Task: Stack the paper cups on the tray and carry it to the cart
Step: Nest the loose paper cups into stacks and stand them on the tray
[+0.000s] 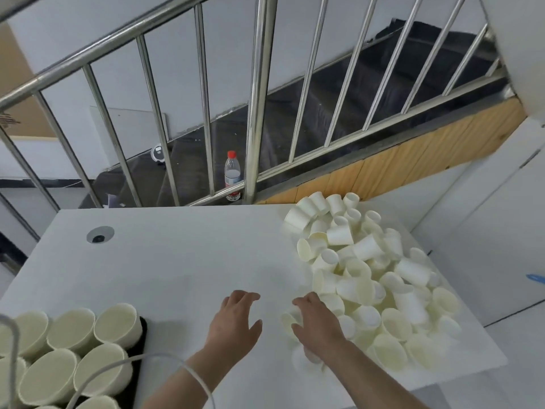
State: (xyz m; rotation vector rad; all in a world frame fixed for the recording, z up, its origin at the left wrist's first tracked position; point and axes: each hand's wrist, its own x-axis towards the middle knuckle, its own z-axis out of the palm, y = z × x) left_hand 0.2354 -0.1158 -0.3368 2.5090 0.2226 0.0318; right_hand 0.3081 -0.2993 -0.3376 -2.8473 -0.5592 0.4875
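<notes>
A big heap of loose white paper cups (368,278) lies on the right half of the white table (182,261). At the lower left, a black tray (141,346) carries several upright cup stacks (73,349). My left hand (236,320) hovers over bare table, fingers spread, holding nothing. My right hand (317,323) rests on the near edge of the heap, fingers curled over a cup (288,321) lying on its side; I cannot tell whether it is actually gripped.
A steel railing (259,98) runs behind the table, with a stairwell beyond. A water bottle (232,175) with a red cap stands past the far edge. A round cable hole (99,235) sits in the table's far left. A white cord (194,376) crosses my left forearm.
</notes>
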